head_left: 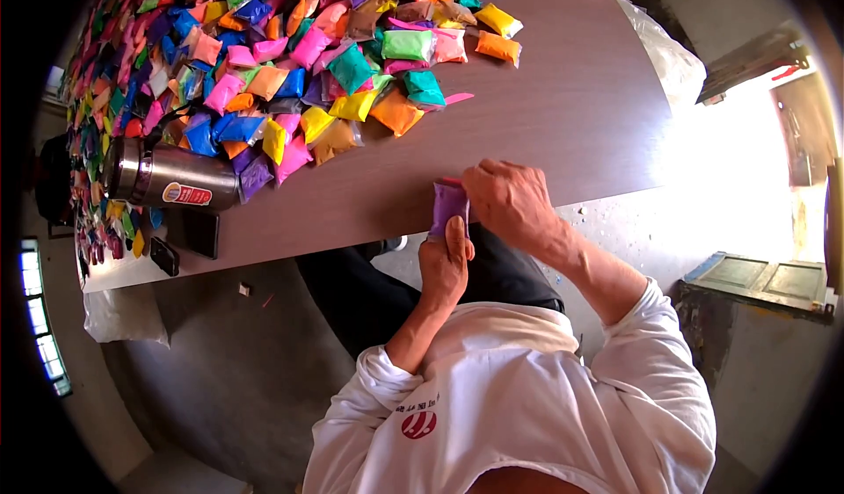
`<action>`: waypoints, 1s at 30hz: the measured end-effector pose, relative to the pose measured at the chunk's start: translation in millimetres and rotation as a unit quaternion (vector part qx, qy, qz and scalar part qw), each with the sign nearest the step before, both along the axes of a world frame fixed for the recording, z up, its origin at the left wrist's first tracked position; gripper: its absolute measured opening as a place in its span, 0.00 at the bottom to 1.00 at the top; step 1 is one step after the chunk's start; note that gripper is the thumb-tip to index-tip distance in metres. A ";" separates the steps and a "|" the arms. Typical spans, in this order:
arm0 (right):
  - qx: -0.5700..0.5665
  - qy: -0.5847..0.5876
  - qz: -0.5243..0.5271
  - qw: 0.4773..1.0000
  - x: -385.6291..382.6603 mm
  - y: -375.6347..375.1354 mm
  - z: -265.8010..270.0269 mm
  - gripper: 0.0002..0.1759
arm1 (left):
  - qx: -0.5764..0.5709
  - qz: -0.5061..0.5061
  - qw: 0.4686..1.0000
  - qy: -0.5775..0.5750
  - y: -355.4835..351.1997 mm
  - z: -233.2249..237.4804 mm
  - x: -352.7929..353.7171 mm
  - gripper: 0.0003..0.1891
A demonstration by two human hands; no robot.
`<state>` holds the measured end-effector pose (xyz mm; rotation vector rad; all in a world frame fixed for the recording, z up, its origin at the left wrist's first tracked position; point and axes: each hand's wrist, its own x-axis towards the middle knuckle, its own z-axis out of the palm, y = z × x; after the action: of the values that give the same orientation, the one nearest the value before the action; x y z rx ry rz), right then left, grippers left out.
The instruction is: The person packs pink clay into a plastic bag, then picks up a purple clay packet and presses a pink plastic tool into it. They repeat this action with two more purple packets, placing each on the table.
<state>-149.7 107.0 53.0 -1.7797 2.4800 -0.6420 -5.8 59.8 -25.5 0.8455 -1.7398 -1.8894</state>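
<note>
A: Big stuff?
B: Brown table [563,116], heap of coloured powder packets [264,63], steel flask [176,182].
A: Hands?
B: Left hand [444,261] grips purple packet [448,206] upright at the table edge; right hand [510,204] pinches its top. Probably closing it; next needs an even squeeze.

Left hand [444,265], right hand [510,204] apparently pinch purple packet [448,206].

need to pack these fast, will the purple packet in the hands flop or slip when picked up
Probably soft, not stiff: the purple packet looks like a small filled plastic pouch like those in the pile of packets. Likely light, since the left hand and right hand hold it by the fingers alone. Its shiny film may be slippery.
</note>
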 end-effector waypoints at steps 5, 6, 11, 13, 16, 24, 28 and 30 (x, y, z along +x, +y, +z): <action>-0.046 -0.029 0.028 0.998 6.1 9.0 16.1 0.03 | -0.009 0.006 1.000 -0.009 2.9 -3.5 5.3 0.24; -0.053 -0.029 0.041 0.997 12.4 11.4 21.6 0.05 | -0.045 0.000 0.999 0.011 2.1 -1.0 4.1 0.23; -0.048 -0.028 0.060 0.997 13.2 6.1 7.5 0.04 | -0.073 -0.019 0.997 0.027 -2.7 -0.6 0.4 0.22; -0.041 -0.022 0.054 0.997 8.9 1.5 5.9 0.04 | -0.031 -0.017 0.999 -0.011 -3.8 10.6 -0.8 0.22; -0.036 -0.005 0.040 0.999 -7.2 -4.9 -3.0 0.03 | -0.094 -0.016 0.994 -0.044 -3.9 -1.2 0.3 0.23; -0.053 -0.022 0.090 0.994 17.7 16.3 17.4 0.07 | -0.101 -0.013 0.995 0.021 -3.9 -11.1 0.0 0.20; -0.020 -0.015 0.070 0.997 12.4 8.2 13.1 0.07 | -0.119 -0.021 0.993 0.020 -3.4 -9.3 0.5 0.19; -0.018 -0.007 0.064 0.998 8.7 3.5 10.9 0.07 | -0.078 -0.016 0.997 0.001 -2.4 0.4 -0.8 0.20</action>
<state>-141.1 110.4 63.9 -1.9189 2.3371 -0.6910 -6.6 57.4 -25.2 0.7601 -1.8825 -1.7454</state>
